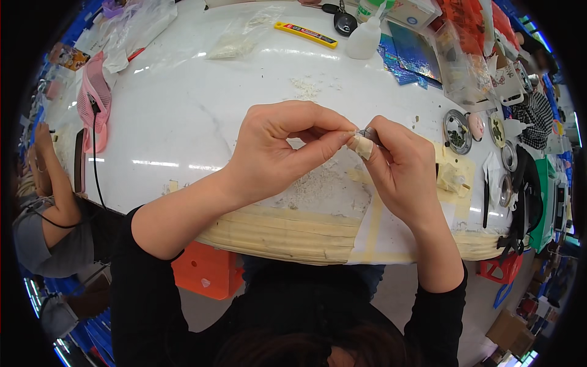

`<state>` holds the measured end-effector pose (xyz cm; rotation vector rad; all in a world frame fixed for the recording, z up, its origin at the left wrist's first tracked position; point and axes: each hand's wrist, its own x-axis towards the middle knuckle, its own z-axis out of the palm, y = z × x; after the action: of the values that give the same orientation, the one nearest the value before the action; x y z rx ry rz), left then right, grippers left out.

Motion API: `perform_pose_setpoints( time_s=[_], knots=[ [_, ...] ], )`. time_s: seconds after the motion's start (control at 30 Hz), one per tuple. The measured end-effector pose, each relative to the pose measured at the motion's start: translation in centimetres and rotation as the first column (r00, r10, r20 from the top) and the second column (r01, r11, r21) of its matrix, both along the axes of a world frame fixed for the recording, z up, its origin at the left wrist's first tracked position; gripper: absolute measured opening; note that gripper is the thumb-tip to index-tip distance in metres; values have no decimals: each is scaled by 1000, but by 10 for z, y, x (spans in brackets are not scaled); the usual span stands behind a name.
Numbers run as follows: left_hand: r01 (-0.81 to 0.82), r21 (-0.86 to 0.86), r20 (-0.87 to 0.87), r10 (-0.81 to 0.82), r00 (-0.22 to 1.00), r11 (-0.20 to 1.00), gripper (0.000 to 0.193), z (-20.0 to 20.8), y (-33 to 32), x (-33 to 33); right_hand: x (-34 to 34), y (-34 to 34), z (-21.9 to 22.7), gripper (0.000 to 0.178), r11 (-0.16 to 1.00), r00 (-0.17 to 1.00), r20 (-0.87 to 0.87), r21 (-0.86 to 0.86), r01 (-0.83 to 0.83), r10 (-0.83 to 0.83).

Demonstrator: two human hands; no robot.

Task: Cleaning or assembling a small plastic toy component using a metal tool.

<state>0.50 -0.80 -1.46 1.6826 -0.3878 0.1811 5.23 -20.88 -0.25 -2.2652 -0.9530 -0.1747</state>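
Above the white table (183, 122), my two hands meet near its middle. My left hand (275, 147) is closed, its thumb and forefinger pinched together at the tips; whatever lies between them is too small to make out. My right hand (406, 165) is closed around a small grey metal piece (369, 133), whose end points at the left fingertips. Most of that piece is hidden by the fingers, so its kind does not show. Beige tape (361, 145) wraps the right thumb tip. Below the hands, pale crumbs (312, 186) are scattered on the tabletop.
A yellow utility knife (306, 35), key fob (345, 23) and white squeeze bottle (365, 41) lie toward the back. Shiny blue sheets (416, 52) and metal dishes (457, 131) are on the right. At left are a pink mesh bag (95, 92) and another person's arm (58, 171).
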Motion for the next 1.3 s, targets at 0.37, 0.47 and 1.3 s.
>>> perform_pose_setpoints(
  time_s=[0.37,0.47,1.3],
  knots=[
    [28,-105,-162,-45,986,994,11,2,-1,-1,-2,1,2,21,1000,1000,-22,-28,2,-3],
    [34,-308,-306,-133,943,951,10,2,-1,0,0,0,0,16,1000,1000,-14,18,-14,15],
    [-39,-364,-402,-119,908,931,14,6,2,0,-4,3,5,39,969,997,-45,241,-56,69]
  ],
)
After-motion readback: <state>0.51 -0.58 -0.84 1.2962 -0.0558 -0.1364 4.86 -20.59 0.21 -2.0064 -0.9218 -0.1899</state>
